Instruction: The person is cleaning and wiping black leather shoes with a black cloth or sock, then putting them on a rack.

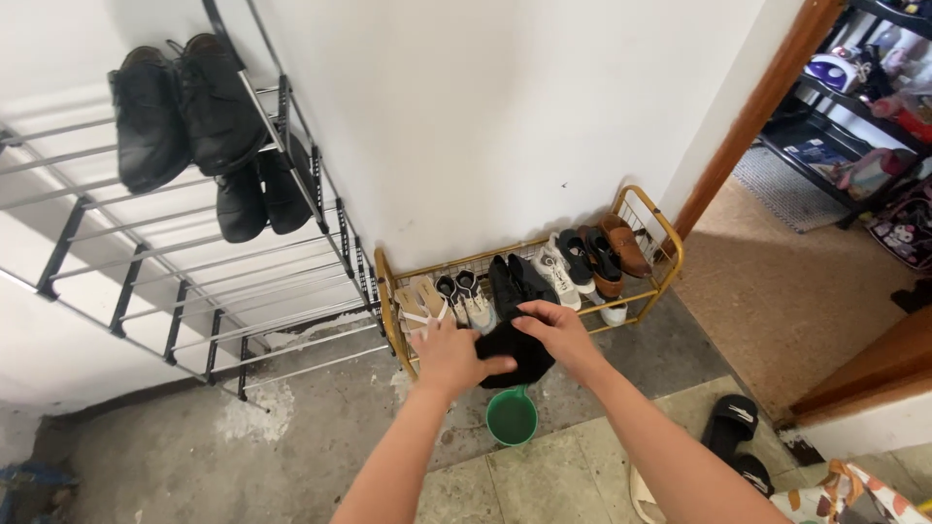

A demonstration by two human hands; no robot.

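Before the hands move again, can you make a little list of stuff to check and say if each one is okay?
1. Both hands on the black cloth: ok, left hand and right hand touch it.
2. Firm hold on the cloth: cannot tell.
3. Green cup upright on the floor below: ok.
4. Shoes sit on the gold rack: ok.
5. Black boots steady on the tall metal rack: cannot tell.
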